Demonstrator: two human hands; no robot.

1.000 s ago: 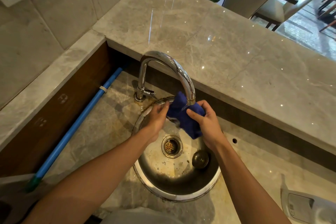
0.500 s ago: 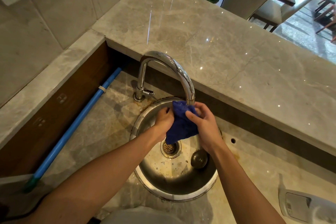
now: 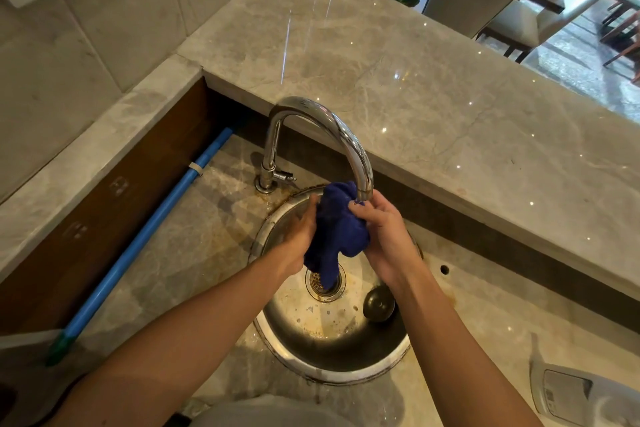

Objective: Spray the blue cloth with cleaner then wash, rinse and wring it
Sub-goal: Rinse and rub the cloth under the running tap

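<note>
Directly beneath the faucet spout, the blue cloth hangs bunched over the round sink. The left hand grips its near-left side and the right hand clutches its right, squeezing it between them above the drain.

Daylight enters from beyond the fingers, upper right, where the floor washes out pale. Pinpoint glints and streaked reflections mark the marble counter; the faucet shows glare. Nearer corners fall dim. Wide-angle bending curves edges; focus is mostly sharp.
</note>
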